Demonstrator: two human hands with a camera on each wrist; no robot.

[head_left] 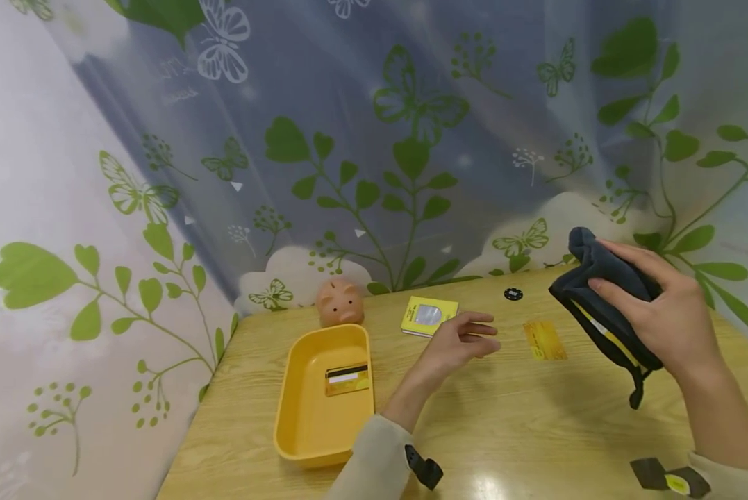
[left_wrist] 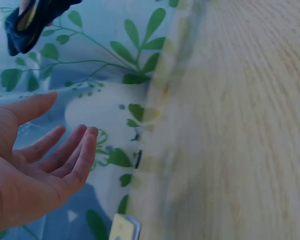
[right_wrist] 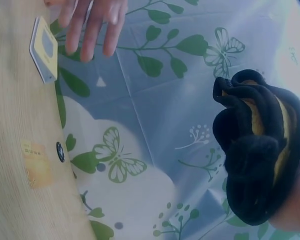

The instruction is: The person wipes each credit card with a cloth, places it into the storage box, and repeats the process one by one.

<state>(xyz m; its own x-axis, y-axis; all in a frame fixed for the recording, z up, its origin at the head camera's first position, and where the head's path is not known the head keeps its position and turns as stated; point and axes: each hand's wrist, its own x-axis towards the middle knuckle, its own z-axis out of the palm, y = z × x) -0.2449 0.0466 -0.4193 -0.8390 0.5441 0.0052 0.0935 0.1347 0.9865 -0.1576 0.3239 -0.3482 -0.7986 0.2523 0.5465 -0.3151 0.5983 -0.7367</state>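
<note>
My right hand (head_left: 674, 316) grips a dark blue soft pouch (head_left: 575, 279), held up over the right side of the table. Its mouth gapes, and in the right wrist view the folded pouch (right_wrist: 252, 160) shows yellow between its dark edges. A short strap hangs from its lower end. My left hand (head_left: 458, 345) hovers over the middle of the table with fingers loosely spread and nothing in them. In the left wrist view the palm of the left hand (left_wrist: 45, 175) faces up. Nearest to it in the head view is a yellow booklet-like pack (head_left: 419, 314).
A gold card (head_left: 545, 340) lies on the wooden table (head_left: 505, 430) between the hands, with a black poker chip (head_left: 513, 294) behind it. At the left stands a yellow tray (head_left: 286, 417) holding another card (head_left: 347, 380). A pink piggy bank (head_left: 339, 305) sits behind the tray, by the patterned curtain.
</note>
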